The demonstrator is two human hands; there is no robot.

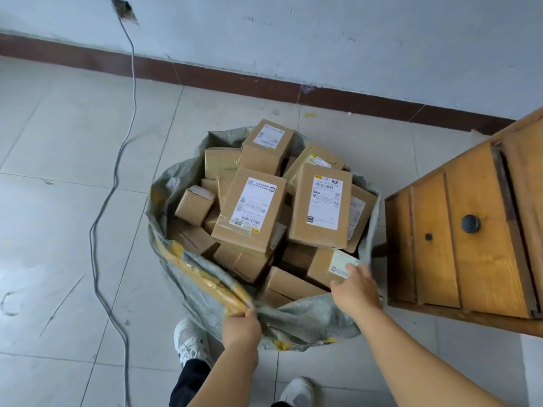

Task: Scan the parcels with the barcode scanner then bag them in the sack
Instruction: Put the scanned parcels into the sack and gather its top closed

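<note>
Floor: pale grey tiles [58, 160], scuffed, with a dark curved mark near the left edge. A grey cable [116, 177] ran from a broken wall socket [125, 11] down the whitish wall [323, 33] and across the tiles toward the bottom edge. A dark red-brown skirting board [205, 76] lined the wall base. At right stood a wooden cabinet [470, 230] with two dark knobs [470, 223].
</note>
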